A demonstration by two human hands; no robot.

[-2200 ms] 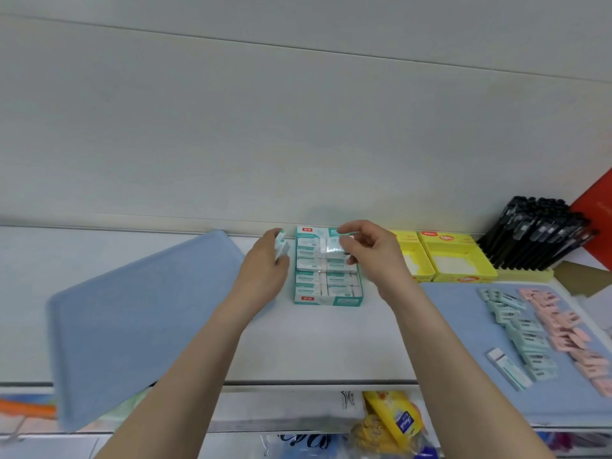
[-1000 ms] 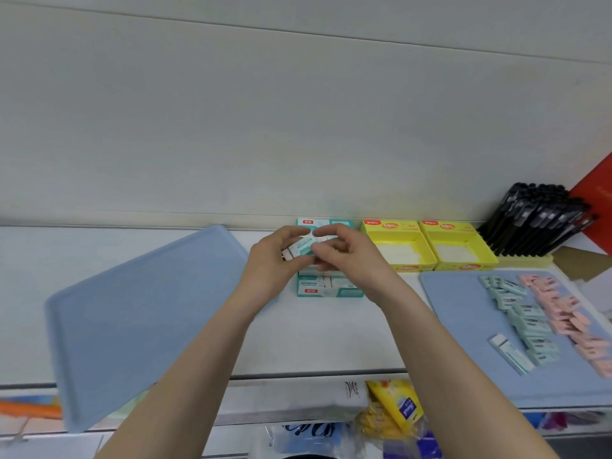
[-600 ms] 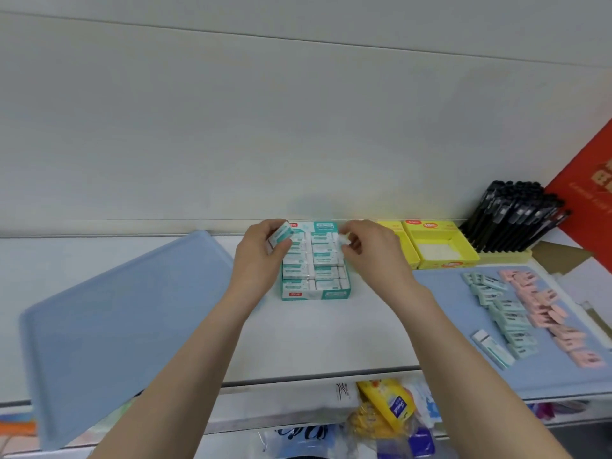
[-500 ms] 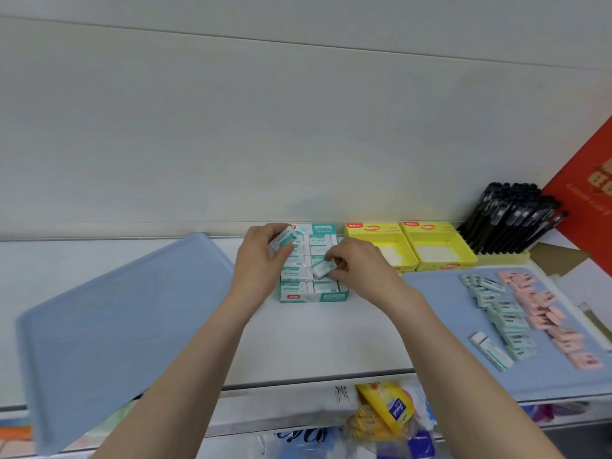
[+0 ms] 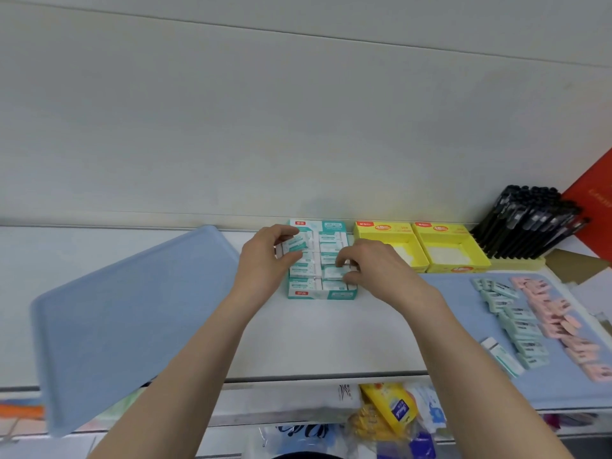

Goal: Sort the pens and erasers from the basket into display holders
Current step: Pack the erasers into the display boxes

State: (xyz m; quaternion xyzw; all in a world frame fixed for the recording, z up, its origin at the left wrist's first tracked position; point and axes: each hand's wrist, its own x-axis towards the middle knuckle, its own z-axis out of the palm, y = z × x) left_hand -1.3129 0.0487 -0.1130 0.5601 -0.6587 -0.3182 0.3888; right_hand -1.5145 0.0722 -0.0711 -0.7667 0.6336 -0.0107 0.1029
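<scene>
In the head view, a teal eraser (image 5: 293, 244) is pinched between thumb and curled fingers of the left hand (image 5: 265, 263), held just above the back left of the teal display box (image 5: 323, 294). A second eraser (image 5: 334, 271) is pinched by the bent fingertips of the right hand (image 5: 374, 270), low in the right column of the box, among the packed rows. The box stands on the tabletop (image 5: 331, 336) against the wall, beside two yellow boxes (image 5: 387, 226) and a rack of black pens (image 5: 530, 226). More teal erasers (image 5: 520, 323) and pink erasers (image 5: 559, 319) lie unsorted on the blue tray (image 5: 463, 326) at the right.

The rows look tightly filled, so the second eraser could be jammed crooked if it is pressed in at an angle, and neighbouring erasers could be levered up. The light box could be pushed along the tabletop, since neither hand steadies it.
</scene>
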